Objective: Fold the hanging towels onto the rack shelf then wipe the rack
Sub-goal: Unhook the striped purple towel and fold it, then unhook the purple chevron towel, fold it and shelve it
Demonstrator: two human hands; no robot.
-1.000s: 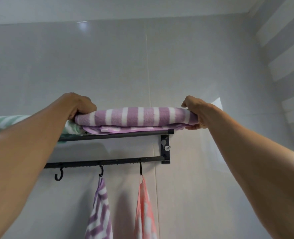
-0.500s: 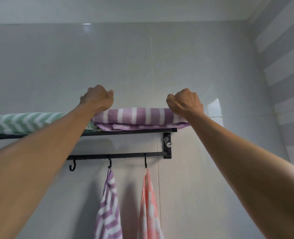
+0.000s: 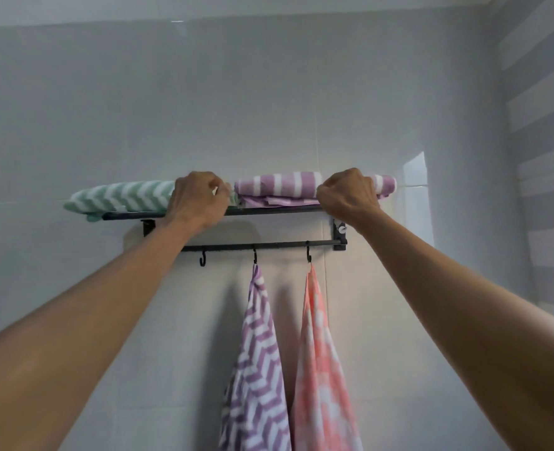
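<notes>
A black wall rack carries two folded towels on its shelf: a green zigzag towel on the left and a purple striped towel on the right. My left hand is curled at the seam between the two, fingers pinching the green towel's right end. My right hand is closed over the purple towel's front near its right end. From the lower bar's hooks hang a purple zigzag towel and a pink towel.
One hook on the lower bar hangs bare, left of the two hanging towels. Grey tiled wall lies behind the rack; a striped wall closes the corner on the right.
The view has dropped back, showing the whole rack. My hands moved from the purple towel's two ends: the left now sits at the green towel's end, the right on the purple towel's front.
</notes>
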